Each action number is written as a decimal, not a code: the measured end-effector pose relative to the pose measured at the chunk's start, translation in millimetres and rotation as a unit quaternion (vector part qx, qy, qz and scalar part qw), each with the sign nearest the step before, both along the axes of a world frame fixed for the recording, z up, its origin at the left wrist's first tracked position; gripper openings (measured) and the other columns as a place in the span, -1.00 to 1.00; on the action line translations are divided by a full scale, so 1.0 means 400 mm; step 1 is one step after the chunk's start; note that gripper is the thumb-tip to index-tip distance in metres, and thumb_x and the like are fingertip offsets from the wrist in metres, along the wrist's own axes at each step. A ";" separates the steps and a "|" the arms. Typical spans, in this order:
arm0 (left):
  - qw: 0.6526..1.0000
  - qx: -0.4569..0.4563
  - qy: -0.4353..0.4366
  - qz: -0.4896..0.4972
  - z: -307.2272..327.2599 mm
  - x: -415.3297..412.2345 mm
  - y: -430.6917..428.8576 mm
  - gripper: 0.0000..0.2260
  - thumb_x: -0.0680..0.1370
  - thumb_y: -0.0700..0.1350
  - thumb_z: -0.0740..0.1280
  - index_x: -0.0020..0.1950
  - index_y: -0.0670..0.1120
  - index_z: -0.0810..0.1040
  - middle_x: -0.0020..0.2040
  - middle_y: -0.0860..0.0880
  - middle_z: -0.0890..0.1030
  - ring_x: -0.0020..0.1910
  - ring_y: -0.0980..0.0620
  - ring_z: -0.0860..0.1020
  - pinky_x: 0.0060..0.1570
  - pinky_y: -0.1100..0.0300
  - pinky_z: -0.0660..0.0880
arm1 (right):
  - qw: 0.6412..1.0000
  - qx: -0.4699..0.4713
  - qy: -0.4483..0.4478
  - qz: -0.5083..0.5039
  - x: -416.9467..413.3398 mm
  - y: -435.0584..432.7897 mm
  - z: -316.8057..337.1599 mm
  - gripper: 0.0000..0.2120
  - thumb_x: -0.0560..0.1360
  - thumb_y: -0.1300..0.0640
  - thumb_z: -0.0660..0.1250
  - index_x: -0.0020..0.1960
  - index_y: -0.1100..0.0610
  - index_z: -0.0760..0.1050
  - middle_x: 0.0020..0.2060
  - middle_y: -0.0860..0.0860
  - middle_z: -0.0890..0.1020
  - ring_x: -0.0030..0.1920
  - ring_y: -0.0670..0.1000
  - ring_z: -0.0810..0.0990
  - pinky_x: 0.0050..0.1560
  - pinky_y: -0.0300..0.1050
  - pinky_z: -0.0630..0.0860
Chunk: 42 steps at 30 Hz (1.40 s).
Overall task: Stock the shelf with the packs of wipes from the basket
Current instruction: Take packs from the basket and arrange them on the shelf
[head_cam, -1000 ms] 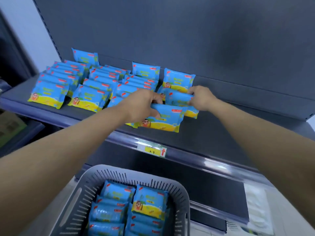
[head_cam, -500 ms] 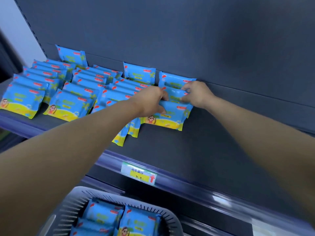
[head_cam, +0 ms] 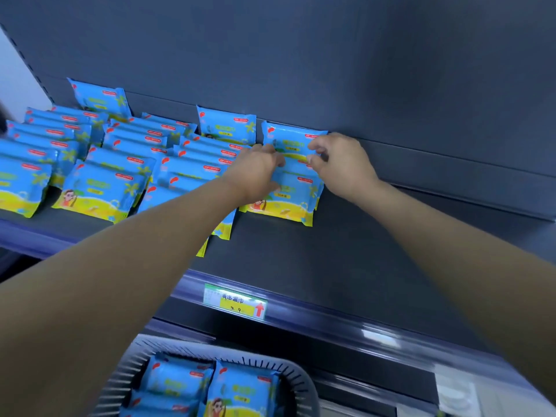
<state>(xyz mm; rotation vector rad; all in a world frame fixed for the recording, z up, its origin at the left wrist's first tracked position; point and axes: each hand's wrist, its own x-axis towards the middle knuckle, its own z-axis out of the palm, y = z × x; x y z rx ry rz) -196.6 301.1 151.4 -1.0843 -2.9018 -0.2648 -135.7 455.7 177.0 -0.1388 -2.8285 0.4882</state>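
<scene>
- The pack of wipes (head_cam: 296, 171) stands in the rightmost row (head_cam: 285, 206) on the shelf (head_cam: 361, 251), near the back edge and just in front of the rearmost pack (head_cam: 285, 138), which leans on the back panel (head_cam: 301, 55).
- The left hand (head_cam: 255, 173) has its fingers curled round that pack's left edge; the thumb is hidden.
- The right hand (head_cam: 343, 167) pinches the pack's upper right corner between thumb and bent fingers.
- The pack lies between the two hands, its blue face showing in the gap.
- Other rows of packs (head_cam: 120, 164) fill the shelf's left part, overlapping front to back.
- More packs lie in the grey basket (head_cam: 301, 377) below the shelf's front edge, by the price label (head_cam: 234, 300).
- A second ago the row's front pack lay closer to the front edge; now a wide strip of bare shelf separates them.
- Since half a second ago both hands have kept almost the same places.
</scene>
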 end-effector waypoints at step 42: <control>0.993 0.038 -0.075 -0.079 -0.344 0.626 -0.550 -0.63 0.47 -0.10 0.39 0.24 -0.17 0.49 0.16 -0.16 0.52 0.18 -0.19 0.45 0.20 0.02 0.31 | 0.970 0.101 -0.220 0.010 0.654 -0.490 -0.383 -0.67 0.55 0.07 0.19 0.26 0.16 0.40 0.21 0.14 0.48 0.25 0.19 0.39 0.20 0.04 0.31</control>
